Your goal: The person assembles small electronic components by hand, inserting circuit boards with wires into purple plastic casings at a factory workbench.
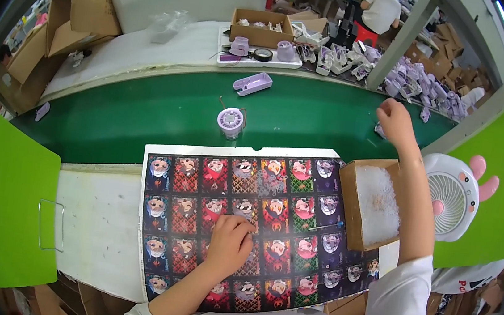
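Note:
My left hand (231,242) rests on a sheet printed with rows of cartoon characters (278,247). Its fingers are curled together, and whatever they hold, if anything, is too small to make out. My right arm stretches out over the green conveyor belt (312,118). There, my right hand (396,122) has bent fingers beside a small pale part (380,130), partly covered by the hand; whether they grip anything is hidden. A round lavender and white device (231,119) stands on the belt beyond the sheet, with a lavender shell (253,84) lying farther off.
Right of the sheet sits a cardboard box (355,206) with translucent small pieces, beside a white rabbit-eared fan (448,198). Across the belt are a white tray (262,63), a parts carton (260,33) and heaped lavender casings (419,83). A person (380,10) sits farther back.

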Available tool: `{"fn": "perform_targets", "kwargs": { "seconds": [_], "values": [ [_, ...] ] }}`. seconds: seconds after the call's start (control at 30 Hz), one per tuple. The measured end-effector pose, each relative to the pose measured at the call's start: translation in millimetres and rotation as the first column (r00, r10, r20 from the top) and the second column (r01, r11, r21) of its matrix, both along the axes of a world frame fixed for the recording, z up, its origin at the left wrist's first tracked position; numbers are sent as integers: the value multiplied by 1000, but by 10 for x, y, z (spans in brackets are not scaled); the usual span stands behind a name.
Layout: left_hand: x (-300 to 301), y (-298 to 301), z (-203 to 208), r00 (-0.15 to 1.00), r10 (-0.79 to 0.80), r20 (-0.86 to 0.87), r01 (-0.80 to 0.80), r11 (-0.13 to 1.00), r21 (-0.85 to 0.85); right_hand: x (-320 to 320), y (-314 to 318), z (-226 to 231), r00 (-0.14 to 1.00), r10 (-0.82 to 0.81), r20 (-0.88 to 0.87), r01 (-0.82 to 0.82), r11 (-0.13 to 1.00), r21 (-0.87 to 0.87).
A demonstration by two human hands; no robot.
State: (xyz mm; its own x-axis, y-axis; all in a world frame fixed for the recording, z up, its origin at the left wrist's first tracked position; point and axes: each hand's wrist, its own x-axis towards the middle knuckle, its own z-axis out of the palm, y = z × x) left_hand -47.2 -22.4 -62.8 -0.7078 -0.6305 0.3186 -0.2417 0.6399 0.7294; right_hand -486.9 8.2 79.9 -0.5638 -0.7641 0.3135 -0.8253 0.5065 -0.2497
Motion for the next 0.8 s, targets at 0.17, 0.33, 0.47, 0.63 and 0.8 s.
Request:
{"fn": "perform_targets", "kwargs": {
  "seconds": [0.17, 0.33, 0.47, 0.63, 0.8],
  "values": [
    [84, -15, -23, 999, 32, 1, -32, 999, 12, -983, -314, -852, 815, -579, 22, 550, 786, 282],
    [49, 2, -52, 1000, -15, 0, 15, 1000, 18, -1217, -182, -1300, 795, -606, 8, 578, 762, 293],
    [151, 25, -54, 1000, 10, 16, -11, 999, 32, -56, -349, -491, 271, 113, 956, 83, 987, -140],
    [166, 35, 69, 996, 16, -90, 7, 969, 249, 1680, 328, -98, 163, 617, 770, -309, 773, -554],
    [208, 55, 225, 890, 27, -455, 262, 787, 559, 2537, 938, -485, -285, 495, 821, -118, 832, -542]
  ]
}}
